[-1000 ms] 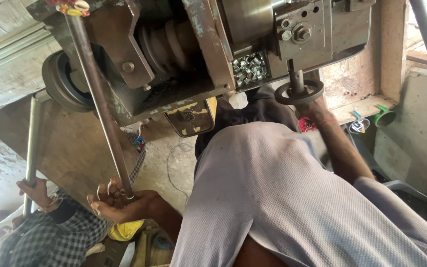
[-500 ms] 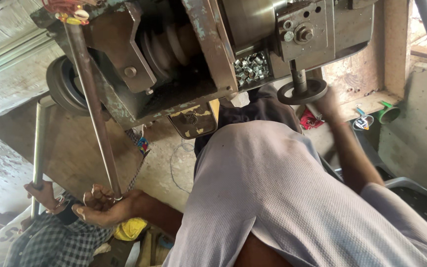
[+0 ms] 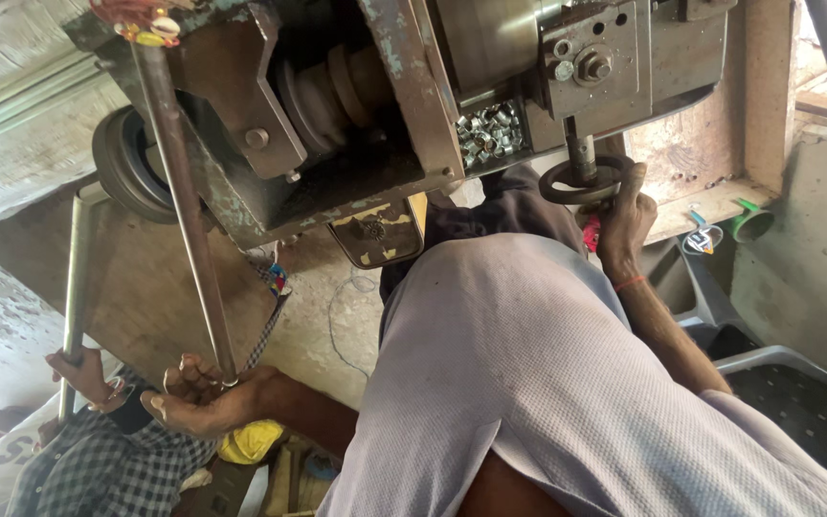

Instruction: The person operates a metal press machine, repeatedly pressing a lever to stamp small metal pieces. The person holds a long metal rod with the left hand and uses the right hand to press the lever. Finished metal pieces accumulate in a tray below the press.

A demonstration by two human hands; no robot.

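My left hand (image 3: pixel 198 400) is low on the left, fingers curled around the bottom end of a long rusty metal rod (image 3: pixel 182 191) that runs up to the top of a worn green-grey machine (image 3: pixel 404 86). My right hand (image 3: pixel 627 218) reaches forward on the right and grips the small dark handwheel (image 3: pixel 574 182) that hangs under the machine's head. My torso in a pale grey shirt (image 3: pixel 528 383) fills the middle and hides what lies below it.
Another person in a checked shirt (image 3: pixel 98 460) crouches at lower left, one hand (image 3: pixel 83 373) on a second grey pipe (image 3: pixel 74 287). The machine shows a stepped pulley (image 3: pixel 337 86), a black wheel (image 3: pixel 126 168) and a tray of small metal nuts (image 3: pixel 488 134). A dark plastic chair (image 3: pixel 768 373) stands at right.
My left hand and the rod's bottom end have drifted slightly left. My right hand stays on the handwheel. The other person's hand keeps its hold on the pipe.
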